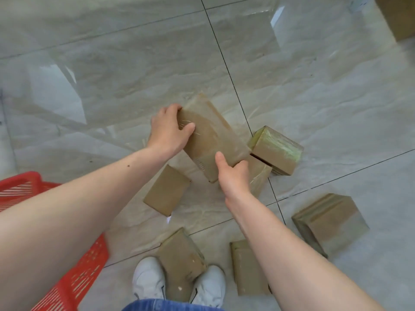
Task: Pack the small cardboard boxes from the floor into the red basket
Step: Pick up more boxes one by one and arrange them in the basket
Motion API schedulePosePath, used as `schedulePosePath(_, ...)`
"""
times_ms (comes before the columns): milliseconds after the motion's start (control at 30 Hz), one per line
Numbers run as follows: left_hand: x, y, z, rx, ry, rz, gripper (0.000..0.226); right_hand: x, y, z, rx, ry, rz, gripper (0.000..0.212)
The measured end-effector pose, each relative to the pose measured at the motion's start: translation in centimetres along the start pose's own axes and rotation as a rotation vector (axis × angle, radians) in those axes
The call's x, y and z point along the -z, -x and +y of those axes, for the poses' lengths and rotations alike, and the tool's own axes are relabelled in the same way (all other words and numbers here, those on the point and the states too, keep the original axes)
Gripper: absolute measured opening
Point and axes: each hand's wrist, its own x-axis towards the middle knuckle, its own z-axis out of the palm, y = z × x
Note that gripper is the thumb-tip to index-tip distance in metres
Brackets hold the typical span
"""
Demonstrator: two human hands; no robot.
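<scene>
- Your left hand (167,129) is gripping the far end of a long taped cardboard box (211,135), thumb lying across its top face, fingers curling round the far edge.
- Your right hand (233,173) is clamping the near end of the same box, thumb on top, fingers going under it.
- The held box is sitting tilted between both hands, above the floor (134,75); can't tell if its lower corner is touching anything.
- Six more boxes are lying on the tiles: one flat (166,194) just under your left wrist, one partly hidden (260,173) behind your right hand, one (277,150) touching it on the far right.
- Another (330,223) is lying well right, one (183,259) between your white shoes (148,279), one (248,268) just right of them.
- The red basket (74,281) is sitting at lower left, mostly hidden under your left arm; can't tell what it's holding.
</scene>
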Motion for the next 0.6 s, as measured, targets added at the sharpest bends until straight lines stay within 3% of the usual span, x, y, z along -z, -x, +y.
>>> schedulePosePath(133,6.0,4.9,3.0,0.057,0.127,-0.009,0.049,2.8,6.1,-4.2,0.069,-0.002,0.011,0.041)
schedulePosePath(400,17.1,12.9,7.4,0.145,0.206,0.032,0.043,5.9,17.9,-10.5,0.127,0.054,-0.001,0.055)
schedulePosePath(600,20.8,18.6,6.7,0.200,0.248,0.108,0.042,6.8,23.3,-11.2,0.230,0.157,-0.021,0.050)
